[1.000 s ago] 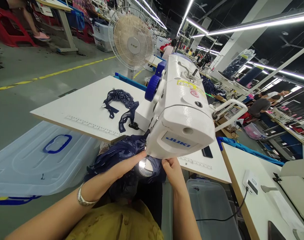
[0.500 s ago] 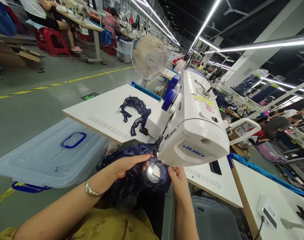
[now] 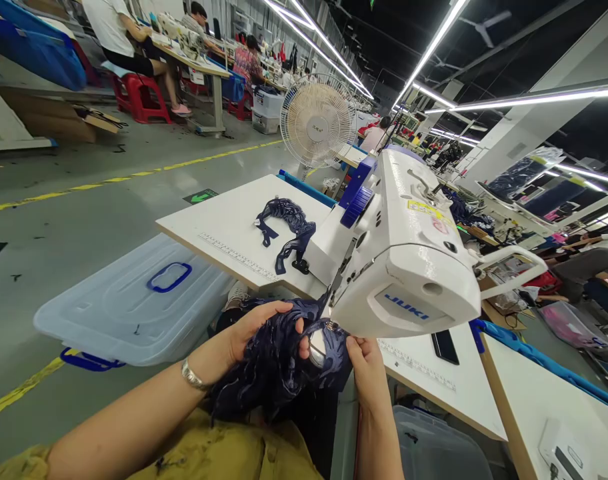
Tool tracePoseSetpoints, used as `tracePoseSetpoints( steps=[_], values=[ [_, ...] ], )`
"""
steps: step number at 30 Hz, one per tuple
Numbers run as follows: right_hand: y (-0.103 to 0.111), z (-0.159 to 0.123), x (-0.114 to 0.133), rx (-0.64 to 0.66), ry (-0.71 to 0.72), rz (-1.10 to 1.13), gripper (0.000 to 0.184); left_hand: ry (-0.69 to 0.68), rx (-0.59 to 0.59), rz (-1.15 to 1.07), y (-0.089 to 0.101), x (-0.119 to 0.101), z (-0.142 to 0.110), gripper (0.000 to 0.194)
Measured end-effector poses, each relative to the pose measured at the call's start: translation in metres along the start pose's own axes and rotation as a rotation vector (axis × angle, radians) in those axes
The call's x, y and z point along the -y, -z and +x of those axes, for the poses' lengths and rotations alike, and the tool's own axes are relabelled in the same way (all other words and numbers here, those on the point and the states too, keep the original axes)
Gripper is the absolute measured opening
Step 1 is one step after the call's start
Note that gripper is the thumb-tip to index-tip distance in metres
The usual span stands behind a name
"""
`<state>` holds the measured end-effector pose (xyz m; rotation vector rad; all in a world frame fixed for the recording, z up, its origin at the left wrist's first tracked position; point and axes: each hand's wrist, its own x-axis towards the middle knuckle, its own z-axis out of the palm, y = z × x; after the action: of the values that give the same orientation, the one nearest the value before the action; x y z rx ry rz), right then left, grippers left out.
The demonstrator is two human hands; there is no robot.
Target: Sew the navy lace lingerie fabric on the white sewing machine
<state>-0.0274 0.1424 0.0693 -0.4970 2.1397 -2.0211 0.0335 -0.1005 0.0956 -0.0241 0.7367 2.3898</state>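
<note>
A dark navy lace garment (image 3: 279, 360) hangs in folds from the front of the white JUKI sewing machine (image 3: 414, 287), over my lap. My left hand (image 3: 249, 328) is wrapped round its bunched part, thumb on top and fingertips showing through beside the bright metal arm end (image 3: 317, 348) under the machine head. My right hand (image 3: 370, 367) pinches the garment's edge between thumb and fingers, right of that metal end. Part of the cloth near the needle is hidden by the machine head. A second navy lace piece (image 3: 289, 220) lies curved on the white table (image 3: 224, 220).
A lidded clear plastic box (image 3: 134, 307) stands at the left, with another bin (image 3: 434, 440) below right. A phone (image 3: 445, 347) lies on the table right of the machine. A fan (image 3: 318, 123) stands behind. Co-workers sit at machines farther back.
My left thumb has lifted away from the needle area, and the left hand now gathers more of the garment. My right hand keeps its pinch. The whole scene has shifted rightward in view.
</note>
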Motion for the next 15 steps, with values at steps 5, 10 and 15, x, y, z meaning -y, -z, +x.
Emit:
tracePoseSetpoints(
  steps=[5, 10, 15],
  values=[
    [-0.0009, 0.0, -0.0015, -0.019, -0.003, 0.042, 0.04, 0.0, 0.038, 0.017, 0.004, 0.0036, 0.0015, 0.049],
    [-0.0027, -0.0006, 0.0019, -0.003, -0.035, 0.081, 0.044, 0.022, 0.036, 0.0, 0.0065, 0.0064, 0.0054, 0.048],
    [-0.0024, -0.004, 0.0048, 0.003, 0.0, 0.067, 0.038, 0.001, 0.058, 0.135, 0.0031, 0.0092, 0.0022, 0.036]
  ],
)
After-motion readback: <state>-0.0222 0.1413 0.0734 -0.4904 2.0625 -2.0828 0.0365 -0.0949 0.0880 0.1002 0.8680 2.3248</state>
